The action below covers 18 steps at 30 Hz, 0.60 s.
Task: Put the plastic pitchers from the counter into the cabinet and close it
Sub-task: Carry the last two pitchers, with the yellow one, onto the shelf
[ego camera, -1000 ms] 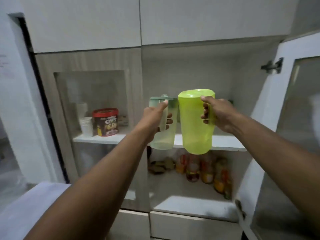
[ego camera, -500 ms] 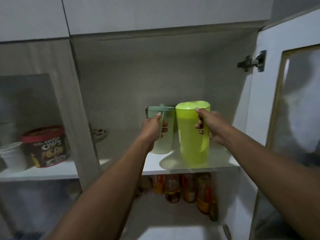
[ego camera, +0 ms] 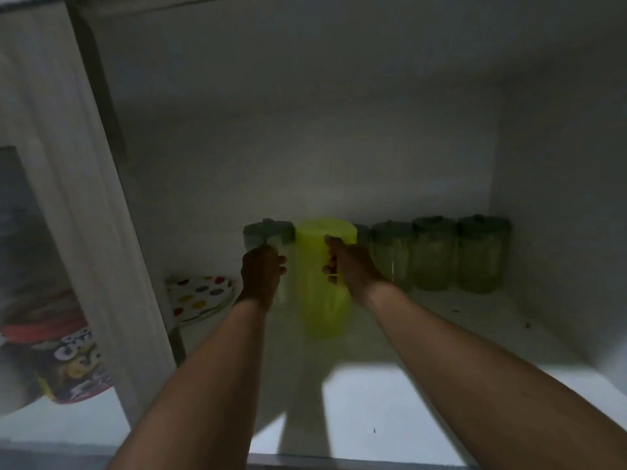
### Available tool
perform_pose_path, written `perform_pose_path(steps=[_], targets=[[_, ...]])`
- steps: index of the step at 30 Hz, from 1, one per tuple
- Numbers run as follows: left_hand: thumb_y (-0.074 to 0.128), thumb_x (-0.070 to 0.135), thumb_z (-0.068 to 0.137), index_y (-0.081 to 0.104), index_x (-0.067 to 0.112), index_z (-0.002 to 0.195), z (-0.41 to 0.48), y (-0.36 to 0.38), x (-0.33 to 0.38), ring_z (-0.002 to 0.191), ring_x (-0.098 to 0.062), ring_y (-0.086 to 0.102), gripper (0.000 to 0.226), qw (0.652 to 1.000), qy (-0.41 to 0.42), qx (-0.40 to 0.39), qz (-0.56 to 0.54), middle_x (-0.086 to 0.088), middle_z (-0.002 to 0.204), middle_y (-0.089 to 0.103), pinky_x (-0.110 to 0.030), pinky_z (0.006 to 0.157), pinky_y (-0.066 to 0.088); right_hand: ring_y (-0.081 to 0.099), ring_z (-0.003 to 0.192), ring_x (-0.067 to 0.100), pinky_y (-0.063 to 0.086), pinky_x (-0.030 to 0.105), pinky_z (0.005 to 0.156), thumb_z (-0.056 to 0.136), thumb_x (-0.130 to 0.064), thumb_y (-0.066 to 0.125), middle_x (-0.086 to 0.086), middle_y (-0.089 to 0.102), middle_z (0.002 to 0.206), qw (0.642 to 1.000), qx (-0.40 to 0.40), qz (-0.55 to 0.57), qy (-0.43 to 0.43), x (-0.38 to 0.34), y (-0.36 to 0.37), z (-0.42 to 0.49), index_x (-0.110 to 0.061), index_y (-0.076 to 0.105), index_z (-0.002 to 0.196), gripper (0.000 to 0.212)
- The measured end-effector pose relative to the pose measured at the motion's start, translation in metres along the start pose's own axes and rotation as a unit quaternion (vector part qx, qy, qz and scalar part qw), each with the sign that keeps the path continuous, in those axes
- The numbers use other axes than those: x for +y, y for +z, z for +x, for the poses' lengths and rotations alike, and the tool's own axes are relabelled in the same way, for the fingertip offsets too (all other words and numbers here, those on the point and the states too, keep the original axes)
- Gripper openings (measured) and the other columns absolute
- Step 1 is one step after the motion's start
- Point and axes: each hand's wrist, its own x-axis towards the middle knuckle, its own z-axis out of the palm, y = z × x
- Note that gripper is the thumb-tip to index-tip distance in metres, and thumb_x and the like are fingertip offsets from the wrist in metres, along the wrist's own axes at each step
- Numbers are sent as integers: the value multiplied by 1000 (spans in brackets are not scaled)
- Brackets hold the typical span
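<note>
Both arms reach deep into the open cabinet, and each hand holds a pitcher. The left hand is closed around the handle side of a pale pitcher with a dark green lid. The right hand is closed around the handle of the bright yellow-green pitcher. The two pitchers are upright and side by side, so close that they look like they touch. They are far back on the white shelf, near the back wall. The picture is dark and a bit blurry there, so I cannot tell if their bottoms sit on the shelf or hang just above it.

To the right of the yellow-green pitcher stands a row of more green-lidded pitchers along the back wall (three show clearly, and a bit of another peeks out behind the right hand). They stand close together and reach almost to the right wall of the cabinet.

To the left of the left hand lies a plate with colored dots, resting on the same shelf near the divider post. On the other side of that post, behind a glass door, stands a cereal tub with a red lid. Its words are too blurry to read.
</note>
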Motion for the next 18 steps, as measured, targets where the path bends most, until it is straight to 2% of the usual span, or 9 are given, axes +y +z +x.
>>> perform_pose_path(steps=[3,5,7,9,10,12,15,16,18], targets=[[43,4,101,62,1,100,33,-2,-12,55,-20,58,19,998,-37,9,-41,-15,82,62,-15,33,40,58,58,18,42,29,55,90,-41,67,3,52,68,1000,1,-25,-2,12,20,34,-12,56,86,31],[45,6,100,62,3,89,53,-3,-20,55,-21,57,20,998,-62,16,-25,-11,74,62,-21,41,43,59,61,18,42,31,55,90,-43,68,3,53,70,1000,-3,-31,3,16,30,56,-5,60,100,39],[48,10,99,63,4,87,70,-4,-28,56,-21,58,20,997,-77,17,-10,-10,72,64,-27,50,43,60,62,18,43,31,54,90,-45,68,4,55,74,999,-3,-37,8,20,36,76,0,56,126,59],[48,13,99,63,4,87,85,-3,-33,58,-22,58,21,997,-81,13,-5,-10,74,66,-29,54,43,61,67,18,43,33,58,89,-50,66,3,57,80,999,0,-49,9,23,41,94,-6,45,141,71],[48,14,100,62,4,87,90,-3,-34,59,-22,59,22,997,-82,13,0,-10,76,66,-29,54,44,62,68,18,43,34,60,87,-53,66,2,57,81,998,1,-55,6,26,45,103,-10,45,141,72],[48,13,101,62,3,91,100,0,-38,60,-21,59,20,996,-86,13,5,-10,78,66,-27,49,47,63,73,20,45,35,64,86,-57,64,4,61,84,998,6,-63,6,27,51,116,-7,45,142,77],[47,11,101,61,1,101,110,2,-40,60,-20,58,18,994,-102,-5,27,-11,81,63,-20,39,46,63,87,24,46,38,74,92,-55,59,11,64,100,997,6,-75,8,28,56,131,-5,28,155,86],[46,11,102,62,0,108,113,3,-40,61,-19,57,19,993,-102,-15,55,-9,81,62,-21,40,47,62,89,24,46,37,76,93,-55,57,12,65,101,997,5,-82,7,28,56,134,-5,25,156,86],[44,12,103,60,-1,127,121,4,-42,68,-19,57,32,986,-94,-39,133,-4,81,59,-30,53,51,62,92,25,45,35,78,93,-57,55,13,66,103,995,4,-103,8,26,56,141,-6,24,156,87]])
